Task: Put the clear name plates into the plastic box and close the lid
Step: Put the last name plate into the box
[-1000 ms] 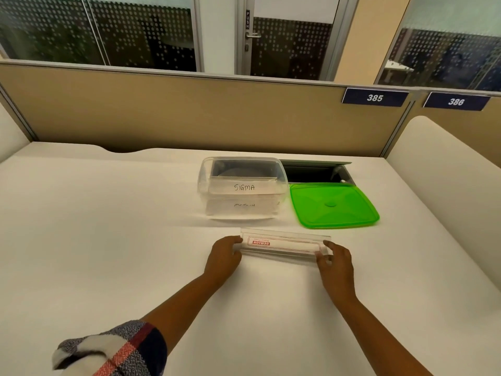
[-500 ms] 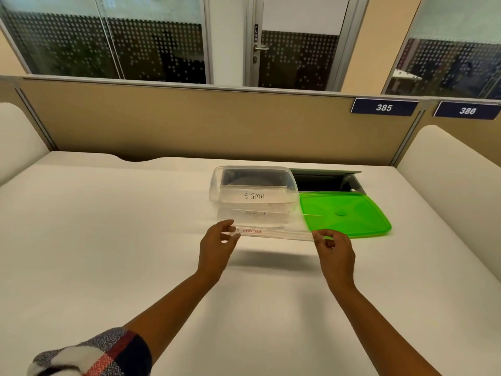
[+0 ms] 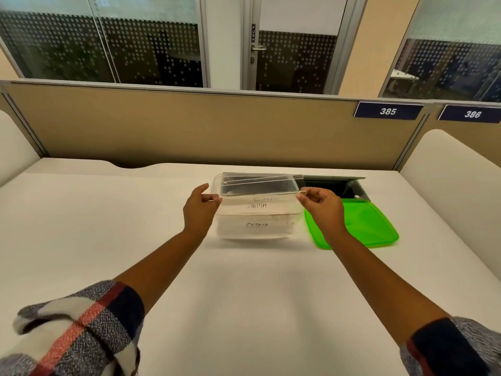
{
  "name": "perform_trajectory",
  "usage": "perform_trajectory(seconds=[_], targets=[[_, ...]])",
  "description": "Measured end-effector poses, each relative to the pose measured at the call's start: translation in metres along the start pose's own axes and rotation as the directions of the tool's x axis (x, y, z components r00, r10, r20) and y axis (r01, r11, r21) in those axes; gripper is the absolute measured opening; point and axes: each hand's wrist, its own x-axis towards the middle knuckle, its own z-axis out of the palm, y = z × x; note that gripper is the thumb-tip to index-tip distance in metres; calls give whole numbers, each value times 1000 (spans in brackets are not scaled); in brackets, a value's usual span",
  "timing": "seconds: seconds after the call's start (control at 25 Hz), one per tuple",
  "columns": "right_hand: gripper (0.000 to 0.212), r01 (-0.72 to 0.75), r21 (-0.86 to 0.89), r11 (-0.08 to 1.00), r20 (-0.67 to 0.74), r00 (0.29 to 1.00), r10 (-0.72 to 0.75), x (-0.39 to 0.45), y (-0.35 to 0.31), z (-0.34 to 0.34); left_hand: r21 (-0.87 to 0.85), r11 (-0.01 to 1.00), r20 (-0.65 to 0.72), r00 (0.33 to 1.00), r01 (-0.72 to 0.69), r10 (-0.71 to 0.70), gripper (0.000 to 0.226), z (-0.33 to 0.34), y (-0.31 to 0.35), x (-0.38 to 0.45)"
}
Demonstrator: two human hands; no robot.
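Note:
A clear name plate (image 3: 260, 185) hangs level just above the open top of the clear plastic box (image 3: 257, 223). My left hand (image 3: 199, 210) pinches its left end and my right hand (image 3: 321, 206) pinches its right end. Inside the box lie other clear plates with handwritten labels showing through the front wall. The green lid (image 3: 360, 226) lies flat on the white desk, right of the box and touching or nearly touching it; my right wrist covers its near left part.
An open cable hatch (image 3: 336, 185) sits in the white desk (image 3: 135, 226) behind the lid. A tan partition (image 3: 189, 126) with number signs 385 and 386 closes the far edge. White side panels stand at the desk's left and right.
Both hands lifted the name plate off the desk near me and carried it forward and up, from in front of the box to over its open top.

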Motion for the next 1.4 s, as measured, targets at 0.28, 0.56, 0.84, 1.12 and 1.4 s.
perform_trajectory(seconds=[0.28,0.56,0.84,1.12,1.4], targets=[[19,-97,-177,979,-50,995,90,16,22,12,122,987,99,988,105,-117,59,2,-9,17],[36,-5,-416,909,83,996,44,15,36,15,245,968,230,967,50,-108,64,7,-16,18],[45,-11,-482,876,116,990,76,13,32,21,463,885,401,902,-47,-162,61,16,-7,17],[57,59,-661,748,173,982,75,7,22,23,585,810,431,858,-30,-280,61,12,6,33],[62,114,-777,619,218,972,93,6,26,28,693,716,473,802,-84,-364,68,21,-1,31]])
